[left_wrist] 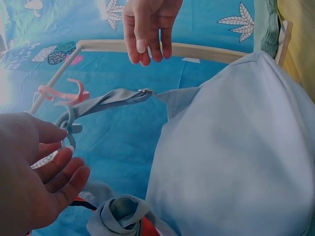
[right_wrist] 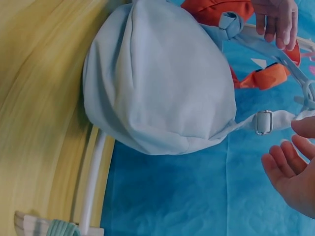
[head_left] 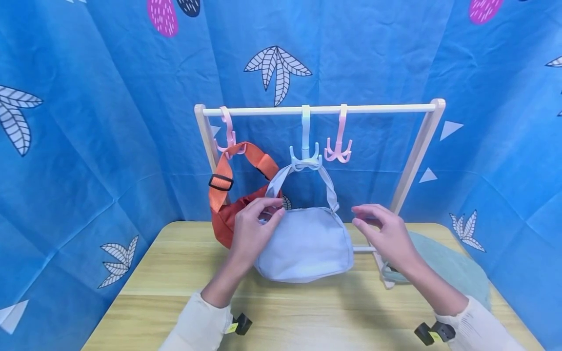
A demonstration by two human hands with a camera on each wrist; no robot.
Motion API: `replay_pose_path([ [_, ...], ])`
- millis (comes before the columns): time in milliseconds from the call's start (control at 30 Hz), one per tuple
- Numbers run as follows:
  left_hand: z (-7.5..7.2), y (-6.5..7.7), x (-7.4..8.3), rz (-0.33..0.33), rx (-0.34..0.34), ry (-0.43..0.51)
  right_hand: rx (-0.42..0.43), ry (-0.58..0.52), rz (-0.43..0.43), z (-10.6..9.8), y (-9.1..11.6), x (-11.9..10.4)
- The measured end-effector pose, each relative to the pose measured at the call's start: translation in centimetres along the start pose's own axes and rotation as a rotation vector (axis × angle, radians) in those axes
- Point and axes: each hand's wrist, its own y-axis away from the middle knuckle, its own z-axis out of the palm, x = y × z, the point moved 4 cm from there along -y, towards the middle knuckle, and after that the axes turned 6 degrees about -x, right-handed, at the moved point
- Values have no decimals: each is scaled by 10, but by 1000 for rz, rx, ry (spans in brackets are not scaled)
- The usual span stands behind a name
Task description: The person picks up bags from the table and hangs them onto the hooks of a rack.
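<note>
Left hand (head_left: 255, 226) and right hand (head_left: 388, 235), grips spread, flank pale-blue bag (head_left: 309, 246) near table's (head_left: 167, 265) far edge. Wrist views show strap knot (right_wrist: 230, 25) (head view: largely behind left hand).

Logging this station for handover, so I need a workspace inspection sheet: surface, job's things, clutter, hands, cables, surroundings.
Surface: wood-grain table, rack standing on it.
Job's things: light blue bag hangs by its strap from light blue hook.
Clutter: orange-red bag on left pink hook; right pink hook bare; green bag on table, at right.
Hands: left hand near light blue bag, no grip seen; right hand beside it, holding nothing.
Cables: nothing seen.
Surroundings: blue backdrop, leaf prints.
</note>
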Motion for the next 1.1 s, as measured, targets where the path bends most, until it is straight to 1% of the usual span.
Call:
replay_pose_path([
  [267,7,3,0,-13,-27,17,-29,34,57,-2,9,5],
  [500,8,5,0,-4,-45,33,-16,13,53,-5,18,10],
  [700,12,7,-2,1,-80,31,-10,14,56,-8,25,15],
  [900,17,10,-4,1,-107,57,5,54,49,-11,30,23],
  [1100,21,12,-4,-9,-120,48,5,74,61,-13,36,31],
])
